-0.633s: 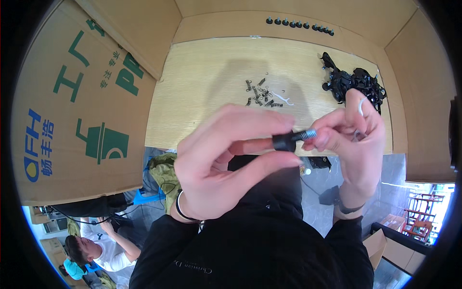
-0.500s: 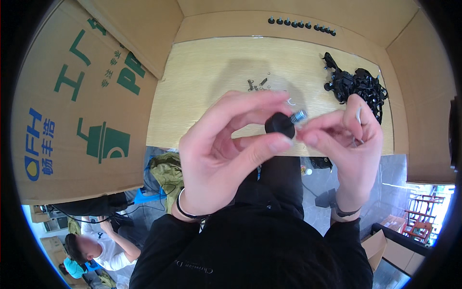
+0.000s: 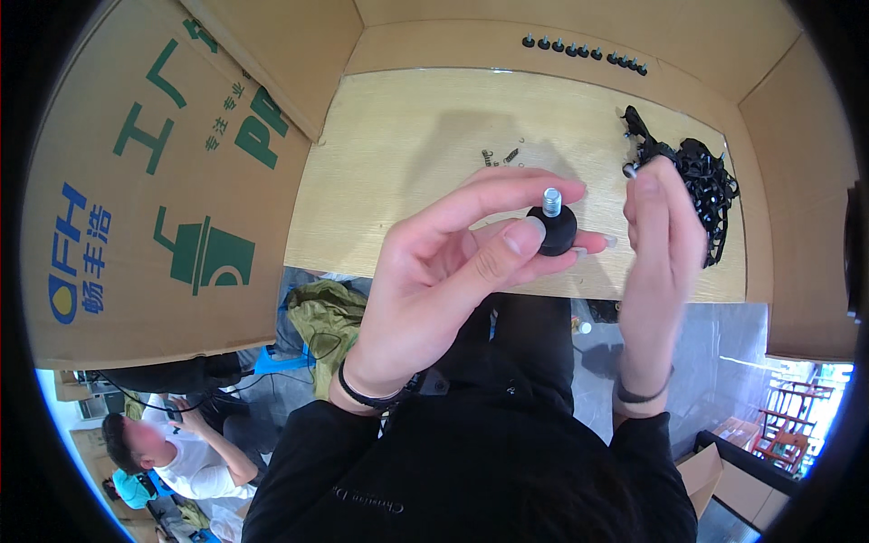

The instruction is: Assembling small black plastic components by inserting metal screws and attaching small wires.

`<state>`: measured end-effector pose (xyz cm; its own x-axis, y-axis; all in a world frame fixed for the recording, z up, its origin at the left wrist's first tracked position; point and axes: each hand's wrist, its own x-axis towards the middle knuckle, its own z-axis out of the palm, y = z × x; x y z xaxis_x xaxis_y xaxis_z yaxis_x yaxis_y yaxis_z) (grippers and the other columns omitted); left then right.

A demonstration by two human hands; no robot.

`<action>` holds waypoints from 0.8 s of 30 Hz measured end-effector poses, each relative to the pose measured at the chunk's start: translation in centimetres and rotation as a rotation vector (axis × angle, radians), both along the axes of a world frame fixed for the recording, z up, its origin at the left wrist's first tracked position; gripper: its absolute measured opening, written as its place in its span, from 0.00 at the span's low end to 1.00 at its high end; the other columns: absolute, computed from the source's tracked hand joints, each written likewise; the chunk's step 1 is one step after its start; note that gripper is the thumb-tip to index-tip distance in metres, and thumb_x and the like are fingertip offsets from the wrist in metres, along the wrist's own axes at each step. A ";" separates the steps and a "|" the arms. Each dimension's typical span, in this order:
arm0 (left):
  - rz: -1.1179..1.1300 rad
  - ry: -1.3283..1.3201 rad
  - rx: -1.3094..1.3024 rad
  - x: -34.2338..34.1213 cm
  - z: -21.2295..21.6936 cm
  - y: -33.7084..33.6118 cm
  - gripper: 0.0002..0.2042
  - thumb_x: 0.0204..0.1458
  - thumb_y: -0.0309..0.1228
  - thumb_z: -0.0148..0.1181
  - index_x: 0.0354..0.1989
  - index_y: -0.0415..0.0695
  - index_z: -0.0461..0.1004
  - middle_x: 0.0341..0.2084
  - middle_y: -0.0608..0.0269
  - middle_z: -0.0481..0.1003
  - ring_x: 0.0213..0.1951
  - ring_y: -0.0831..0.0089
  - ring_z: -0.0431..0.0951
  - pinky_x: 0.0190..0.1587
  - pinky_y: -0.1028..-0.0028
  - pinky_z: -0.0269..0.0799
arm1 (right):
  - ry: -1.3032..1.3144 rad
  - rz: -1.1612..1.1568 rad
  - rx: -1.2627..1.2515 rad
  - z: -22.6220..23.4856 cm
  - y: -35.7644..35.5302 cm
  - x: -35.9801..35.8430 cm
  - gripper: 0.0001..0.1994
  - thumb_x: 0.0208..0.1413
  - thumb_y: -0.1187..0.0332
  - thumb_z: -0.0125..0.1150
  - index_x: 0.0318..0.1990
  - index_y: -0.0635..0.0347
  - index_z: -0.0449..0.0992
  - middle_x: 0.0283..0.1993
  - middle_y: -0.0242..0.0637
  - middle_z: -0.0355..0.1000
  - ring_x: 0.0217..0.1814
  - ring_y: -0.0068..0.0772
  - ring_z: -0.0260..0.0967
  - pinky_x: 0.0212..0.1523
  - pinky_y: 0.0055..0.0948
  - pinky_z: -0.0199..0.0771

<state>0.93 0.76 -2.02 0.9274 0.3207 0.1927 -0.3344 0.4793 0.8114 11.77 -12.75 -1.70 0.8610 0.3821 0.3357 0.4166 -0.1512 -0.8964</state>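
My left hand [image 3: 444, 262] holds a black screw-in levelling foot [image 3: 554, 237] between thumb and fingers. Its round base is gripped and its silver threaded stud points up. To the right, my right hand [image 3: 665, 231] is raised at the near edge of a heap of black parts [image 3: 706, 181], which look like straps or plastic pieces. Its fingers are curled and smeared by motion, so whether they hold anything does not show. A small round piece in the heap appears just beside the fingertips.
Several similar feet [image 3: 584, 52] stand in a row on the cardboard at the back. Small dark springs or screws [image 3: 501, 157] lie on the wooden tabletop [image 3: 380, 163]. Cardboard walls [image 3: 181, 181] enclose the left, back and right. Another person [image 3: 181, 452] sits at the lower left.
My right hand has moved away from the foot, up and to the right toward the black heap. The foot in my left hand has turned from tilted to stud-up and shifted slightly right.
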 end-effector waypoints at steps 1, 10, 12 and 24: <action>-0.005 -0.006 0.003 0.0 0.1 0.1 0.15 0.61 0.27 0.50 0.53 0.29 0.67 0.51 0.37 0.68 0.48 0.49 0.77 0.50 0.67 0.78 | 0.033 0.041 -0.009 1.4 -0.5 -0.9 0.08 0.60 0.74 0.50 0.29 0.67 0.68 0.21 0.33 0.61 0.22 0.23 0.53 0.23 0.26 0.52; 0.123 -0.092 0.252 0.0 0.6 -0.9 0.18 0.53 0.27 0.63 0.48 0.31 0.70 0.45 0.46 0.70 0.42 0.65 0.77 0.41 0.73 0.79 | 0.023 0.207 0.011 4.5 -1.3 -3.6 0.10 0.57 0.71 0.51 0.24 0.65 0.72 0.23 0.32 0.65 0.26 0.19 0.56 0.29 0.21 0.51; 0.144 -0.090 0.236 -0.2 0.8 -1.0 0.17 0.52 0.27 0.64 0.48 0.31 0.71 0.44 0.47 0.70 0.41 0.66 0.77 0.41 0.74 0.78 | 0.034 0.214 0.014 4.5 -1.2 -3.8 0.11 0.57 0.71 0.51 0.24 0.66 0.71 0.23 0.32 0.65 0.26 0.19 0.56 0.29 0.21 0.51; 0.126 -0.113 0.217 -0.4 0.9 -1.2 0.15 0.51 0.26 0.64 0.46 0.31 0.74 0.44 0.44 0.71 0.45 0.63 0.76 0.46 0.72 0.74 | 0.038 0.204 0.008 4.9 -1.3 -4.3 0.12 0.57 0.70 0.50 0.23 0.65 0.70 0.22 0.31 0.63 0.26 0.18 0.55 0.29 0.20 0.50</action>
